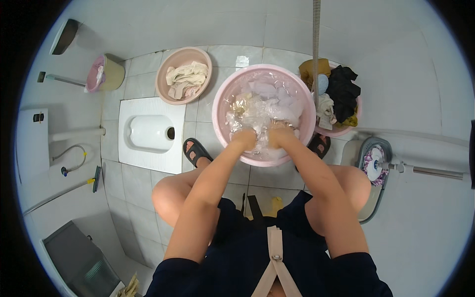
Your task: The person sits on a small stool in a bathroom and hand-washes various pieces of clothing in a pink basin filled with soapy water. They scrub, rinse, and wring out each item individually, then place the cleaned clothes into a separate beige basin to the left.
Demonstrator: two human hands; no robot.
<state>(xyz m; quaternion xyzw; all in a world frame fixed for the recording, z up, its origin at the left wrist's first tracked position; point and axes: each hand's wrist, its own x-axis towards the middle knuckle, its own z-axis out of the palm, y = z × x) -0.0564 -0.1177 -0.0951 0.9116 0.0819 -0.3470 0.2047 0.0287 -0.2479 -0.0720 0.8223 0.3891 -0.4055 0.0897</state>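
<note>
Head view: left hand (246, 137), right hand (280, 136) inside basin rim (217, 113), tiles (204, 111) beyond.

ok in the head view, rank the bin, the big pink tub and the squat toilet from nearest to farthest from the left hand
1. Big pink tub: nearest, with the left hand reaching inside it
2. Squat toilet: left of the tub, in the floor
3. Bin: farthest, far left by the wall

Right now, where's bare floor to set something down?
Grey tiles nearside of the squat toilet, left of the left knee. Narrower strip between beige basin and large pink basin. Crowded: right side, clothes-filled basin sits close; the large pink basin holds laundry, left hand, right hand.
</note>
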